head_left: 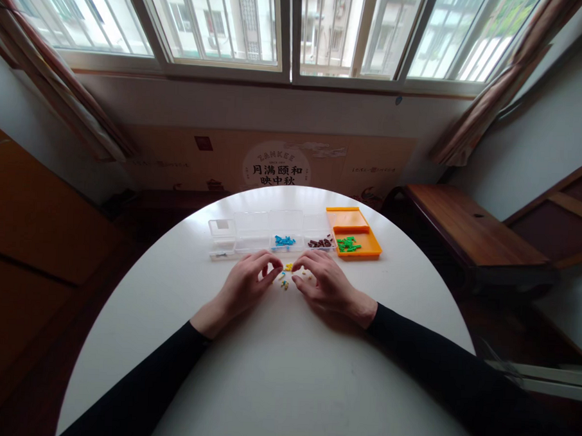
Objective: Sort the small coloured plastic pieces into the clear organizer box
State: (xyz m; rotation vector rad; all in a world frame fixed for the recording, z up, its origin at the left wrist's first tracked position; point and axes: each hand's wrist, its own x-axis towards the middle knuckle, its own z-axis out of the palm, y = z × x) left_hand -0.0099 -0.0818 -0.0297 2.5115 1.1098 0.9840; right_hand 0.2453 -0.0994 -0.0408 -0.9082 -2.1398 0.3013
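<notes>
The thumb and forefinger of the left hand [243, 277] are brought nearly together; whether a piece is pinched cannot be told. The fingers of the right hand [327, 280] are curled, thumb and forefinger held apart, with no piece visibly gripped. Left of the orange box [373, 246], tiny, mostly yellow pieces [289, 267] are scattered between the hands. Green pieces [349, 244] are contained in the box, blue pieces [285, 241] and brown pieces [320, 243] in the clear plastic case [251, 243] beside it. The box is carried by a round white desk [284, 378]; beyond it, a window [225, 22] is seen.
</notes>
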